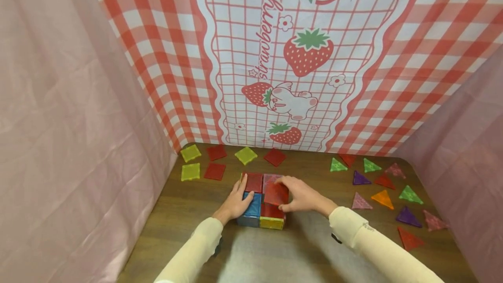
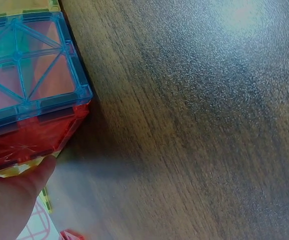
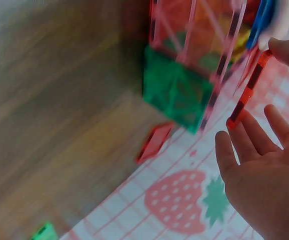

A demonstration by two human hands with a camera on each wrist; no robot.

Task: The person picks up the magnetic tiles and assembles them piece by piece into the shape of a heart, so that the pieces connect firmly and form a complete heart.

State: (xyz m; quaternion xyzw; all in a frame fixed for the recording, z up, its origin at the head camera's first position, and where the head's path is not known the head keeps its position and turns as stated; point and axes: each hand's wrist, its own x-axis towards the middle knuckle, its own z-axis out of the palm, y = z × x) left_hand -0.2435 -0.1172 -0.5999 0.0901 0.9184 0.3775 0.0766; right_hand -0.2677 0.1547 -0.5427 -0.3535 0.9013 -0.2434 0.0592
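A low box of see-through magnetic tiles (image 1: pixel 255 204) stands mid-table. Its top shows red, pink and blue squares, with yellow on the front. My left hand (image 1: pixel 235 202) rests at the box's left side, fingers straight along the edge. In the left wrist view, the thumb (image 2: pixel 37 175) touches a red side below a ribbed blue tile (image 2: pixel 39 62). Over the right part of the top, my right hand (image 1: pixel 302 193) pinches a red square tile (image 1: pixel 275 193) by its edges. In the right wrist view, that tile (image 3: pixel 249 90) is tilted near the box's green side (image 3: pixel 177 90).
Yellow and red squares (image 1: pixel 215 171) lie in two rows at the back left. Another red square (image 1: pixel 275 157) lies behind the box. Several triangles (image 1: pixel 383 199) in green, purple, pink, orange and red are spread at the right. A strawberry-print cloth (image 1: pixel 275 77) hangs behind the table.
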